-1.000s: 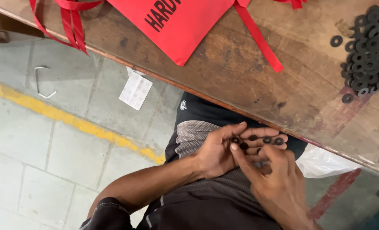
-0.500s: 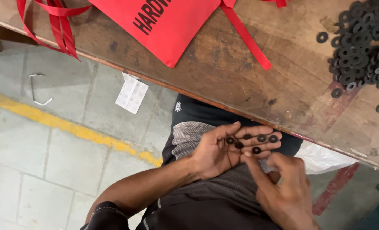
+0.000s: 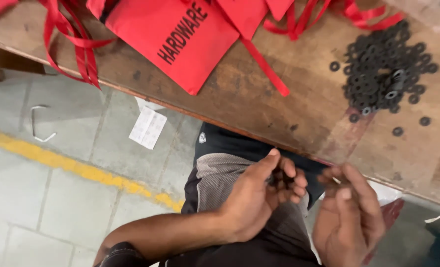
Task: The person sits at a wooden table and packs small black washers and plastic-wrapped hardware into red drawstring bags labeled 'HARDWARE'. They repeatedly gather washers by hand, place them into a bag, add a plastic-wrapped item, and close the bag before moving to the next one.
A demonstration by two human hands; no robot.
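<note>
Head view shows small black washers [image 3: 279, 178] cupped in the left hand [image 3: 259, 198], which sits over the person's lap just below the near edge of the wooden table [image 3: 259, 106]. A second ago this palm lay flat with the washers spread along the fingers; now the fingers have curled in and the thumb stands up beside them, so only a few dark rings show in the hollow. The hand grips them loosely, half closed. The right hand [image 3: 351, 217], which a moment before was picking at the washers on that palm, has drawn away to the right and now sits just beside the left, apart from it. Its fingers are bunched together at the tips, perhaps pinching a washer, though motion blur keeps me from telling. Beyond both hands, up and to the right on the table, lies the loose pile of black washers [image 3: 383, 74], with a few strays around it. Up and left of the hands lies a red fabric pouch [image 3: 173, 42] with black lettering, and red ribbons [image 3: 74, 44] trail over the table edge farther left. Left of the left forearm, on the grey floor, a folded white paper [image 3: 148, 127] lies near a yellow floor line [image 3: 81, 168]. The camera has also swung, bringing more of the table into sight.
</note>
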